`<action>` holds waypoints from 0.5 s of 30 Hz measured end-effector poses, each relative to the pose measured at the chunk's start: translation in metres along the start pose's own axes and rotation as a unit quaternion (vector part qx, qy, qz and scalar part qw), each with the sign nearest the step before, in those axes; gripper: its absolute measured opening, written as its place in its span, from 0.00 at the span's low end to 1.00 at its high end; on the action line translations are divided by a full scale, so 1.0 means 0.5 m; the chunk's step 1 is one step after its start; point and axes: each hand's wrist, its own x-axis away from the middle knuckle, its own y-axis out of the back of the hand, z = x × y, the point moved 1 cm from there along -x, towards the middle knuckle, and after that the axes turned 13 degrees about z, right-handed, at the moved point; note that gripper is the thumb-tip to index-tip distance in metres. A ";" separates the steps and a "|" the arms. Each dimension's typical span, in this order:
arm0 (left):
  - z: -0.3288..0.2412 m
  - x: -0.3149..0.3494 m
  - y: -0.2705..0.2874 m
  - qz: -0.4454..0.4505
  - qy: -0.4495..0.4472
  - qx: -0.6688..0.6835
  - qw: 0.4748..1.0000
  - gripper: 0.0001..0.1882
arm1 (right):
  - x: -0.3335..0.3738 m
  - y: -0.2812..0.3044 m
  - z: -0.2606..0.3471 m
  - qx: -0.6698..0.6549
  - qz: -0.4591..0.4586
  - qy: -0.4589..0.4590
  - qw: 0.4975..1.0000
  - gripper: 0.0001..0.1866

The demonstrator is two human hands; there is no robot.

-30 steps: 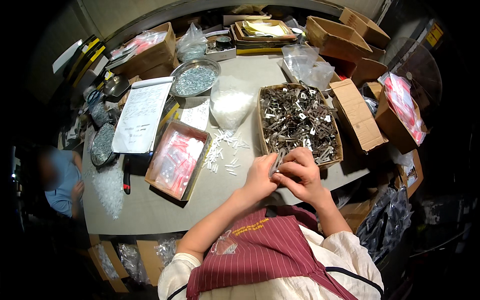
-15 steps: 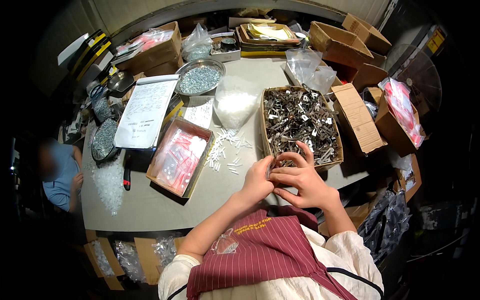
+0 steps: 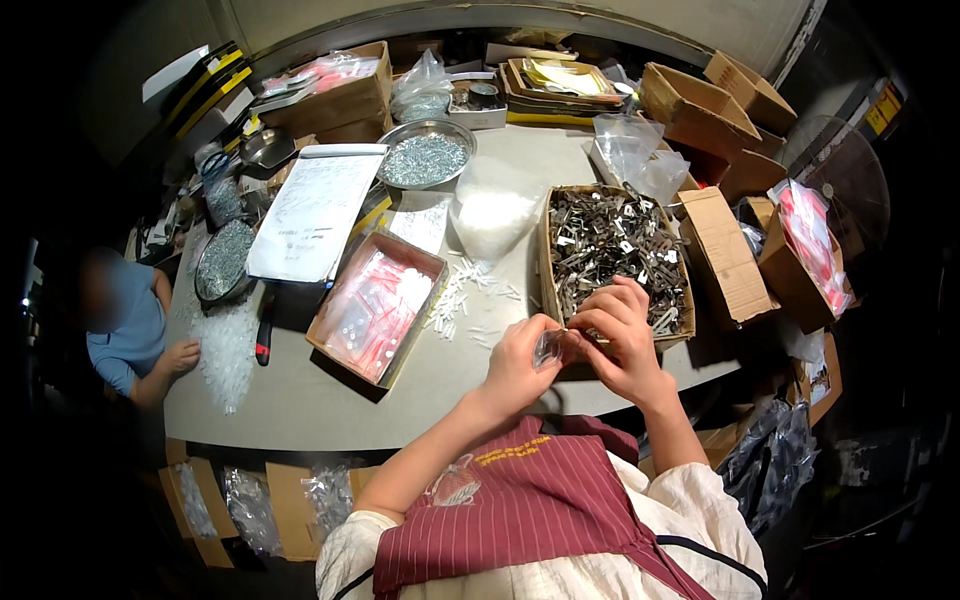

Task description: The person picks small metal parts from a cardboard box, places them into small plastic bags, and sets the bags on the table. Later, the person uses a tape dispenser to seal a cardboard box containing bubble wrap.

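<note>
My left hand (image 3: 516, 362) is closed round a small clear plastic bag (image 3: 547, 349), which shows between its thumb and fingers. The thumb and fingertips of my right hand (image 3: 624, 342) pinch together at the bag's edge, touching my left fingertips; what is inside the bag is too small to make out. Both hands hover just in front of a cardboard box (image 3: 548, 268) heaped with small dark metal clips (image 3: 612, 245). Left of the hands, short white plastic tubes (image 3: 455, 302) lie loose before a clear bag of white pieces (image 3: 490, 218).
An open box (image 3: 416, 330) holds red-and-clear packets. Behind it lie a paper pad (image 3: 318, 215) and a metal bowl of small screws (image 3: 425, 160). A red-and-black tool (image 3: 263, 340) lies near a pile of clear pieces (image 3: 226, 365). Cartons (image 3: 728, 258) crowd the right; another person (image 3: 130, 325) sits left.
My hands have come slightly nearer to me, and the clear bag now shows in the left one. My right fingers have drawn together. The view has shifted; the other person's hand reaches the table.
</note>
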 end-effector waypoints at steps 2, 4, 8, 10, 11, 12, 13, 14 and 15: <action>-0.013 0.003 0.012 -0.021 -0.004 0.012 1.000 0.13 | 0.002 -0.001 0.001 -0.011 -0.016 0.006 1.000 0.07; -0.026 0.002 0.024 -0.042 -0.020 0.001 0.999 0.12 | 0.001 0.003 0.004 -0.016 -0.029 0.013 0.999 0.08; -0.039 0.001 0.037 -0.079 -0.069 -0.048 0.993 0.12 | 0.004 0.011 0.020 0.000 -0.056 0.039 0.998 0.12; -0.043 0.002 0.041 -0.088 -0.086 -0.057 0.991 0.12 | 0.002 0.015 0.028 0.017 -0.076 0.057 0.995 0.14; -0.047 0.002 0.043 -0.091 -0.091 -0.060 0.990 0.12 | 0.003 0.014 0.031 0.027 -0.086 0.068 0.994 0.15; -0.049 0.002 0.045 -0.093 -0.096 -0.063 0.989 0.12 | 0.004 0.012 0.034 0.038 -0.097 0.078 0.991 0.15; -0.047 0.004 0.047 -0.086 -0.094 -0.071 0.989 0.12 | 0.004 0.011 0.037 0.048 -0.108 0.088 0.989 0.16; -0.043 0.008 0.050 -0.078 -0.092 -0.079 0.990 0.12 | 0.004 0.010 0.042 0.055 -0.112 0.092 0.988 0.14; -0.040 0.010 0.052 -0.069 -0.090 -0.085 0.990 0.13 | 0.003 0.010 0.049 0.062 -0.116 0.095 0.987 0.13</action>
